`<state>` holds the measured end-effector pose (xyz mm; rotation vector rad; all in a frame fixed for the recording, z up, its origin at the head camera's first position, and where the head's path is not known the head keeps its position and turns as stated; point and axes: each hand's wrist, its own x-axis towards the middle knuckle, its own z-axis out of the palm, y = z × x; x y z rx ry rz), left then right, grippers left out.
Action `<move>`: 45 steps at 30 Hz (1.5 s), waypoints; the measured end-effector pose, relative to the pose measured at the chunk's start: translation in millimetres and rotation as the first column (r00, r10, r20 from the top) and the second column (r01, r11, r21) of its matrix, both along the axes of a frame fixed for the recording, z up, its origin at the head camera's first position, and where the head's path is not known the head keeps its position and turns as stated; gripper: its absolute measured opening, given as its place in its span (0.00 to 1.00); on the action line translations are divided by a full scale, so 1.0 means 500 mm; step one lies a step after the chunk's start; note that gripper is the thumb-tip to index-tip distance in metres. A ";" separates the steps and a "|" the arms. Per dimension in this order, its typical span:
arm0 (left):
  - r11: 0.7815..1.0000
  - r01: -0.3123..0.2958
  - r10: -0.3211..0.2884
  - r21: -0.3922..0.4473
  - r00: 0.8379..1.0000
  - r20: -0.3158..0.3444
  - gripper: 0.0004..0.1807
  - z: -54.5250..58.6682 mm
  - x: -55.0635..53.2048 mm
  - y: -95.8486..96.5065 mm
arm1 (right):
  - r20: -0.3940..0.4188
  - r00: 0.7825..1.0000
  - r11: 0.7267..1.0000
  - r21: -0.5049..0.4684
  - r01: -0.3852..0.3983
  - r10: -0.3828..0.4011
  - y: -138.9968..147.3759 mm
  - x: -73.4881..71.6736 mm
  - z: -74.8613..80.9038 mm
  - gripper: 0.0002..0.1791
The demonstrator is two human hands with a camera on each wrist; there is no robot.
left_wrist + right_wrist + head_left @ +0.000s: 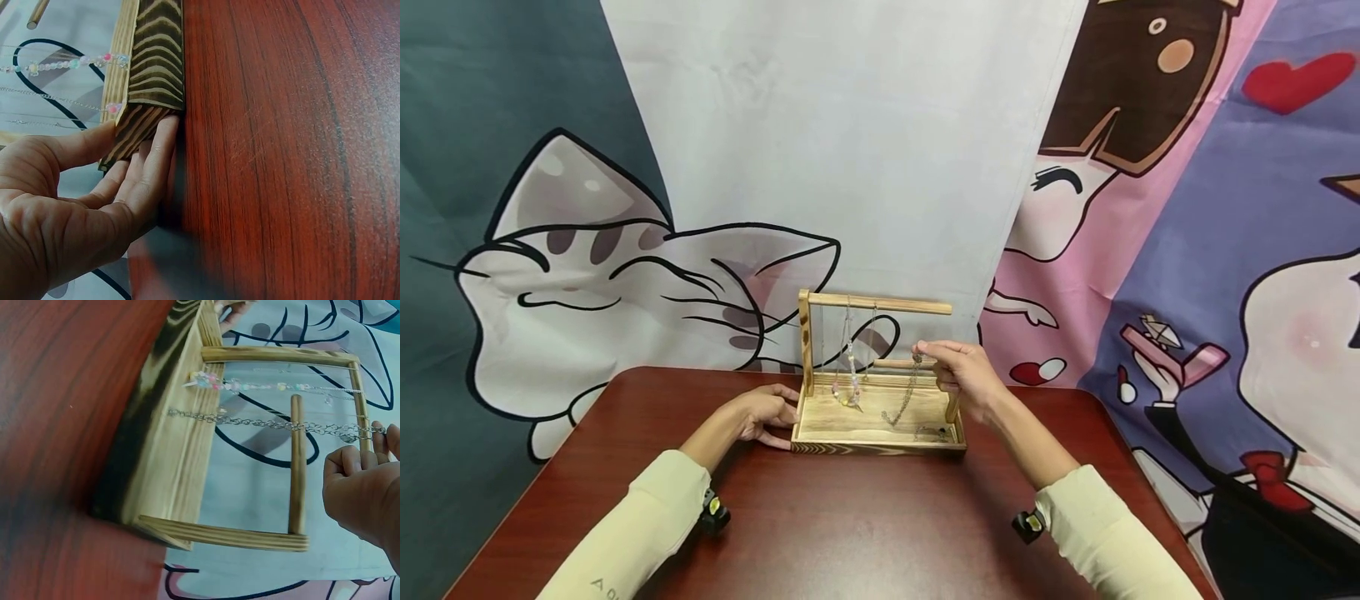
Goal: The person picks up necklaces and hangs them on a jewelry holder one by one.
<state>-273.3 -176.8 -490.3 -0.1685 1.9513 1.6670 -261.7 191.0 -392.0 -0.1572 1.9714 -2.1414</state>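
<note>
A wooden jewelry stand (850,447) with a shallow tray base stands at the back of the table. My left hand (763,414) grips its left end, thumb at the rim and fingers against the outer side. My right hand (966,375) pinches a silver chain necklace (269,424) at its top, near the upper bar's free end. The chain hangs down over the tray, in front of the lower bar (297,487). A pastel beaded necklace (852,367) and thinner chains hang from the upper bar (917,307). A small dark chain piece (932,432) lies in the tray's front right corner.
The reddish-brown table (865,533) extends in front of the stand. Directly behind it hangs a cartoon-printed cloth (865,167). A small wrist camera (715,512) sits at the left cuff, another camera (1028,525) at the right.
</note>
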 end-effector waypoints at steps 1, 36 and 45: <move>1.000 0.000 0.000 0.000 1.000 0.001 0.34 -0.001 0.000 -0.001 | -0.003 1.000 1.000 -0.005 0.004 -0.004 0.002 -0.001 0.004 0.08; 1.000 -0.005 0.005 -0.001 1.000 0.001 0.34 -0.003 -0.001 -0.002 | -0.208 0.972 0.991 -0.106 0.084 -0.105 0.025 -0.039 0.180 0.13; 1.000 -0.007 0.007 0.004 1.000 0.001 0.35 -0.003 -0.001 -0.003 | -0.245 0.961 0.977 -0.196 0.080 -0.128 0.037 -0.056 0.226 0.16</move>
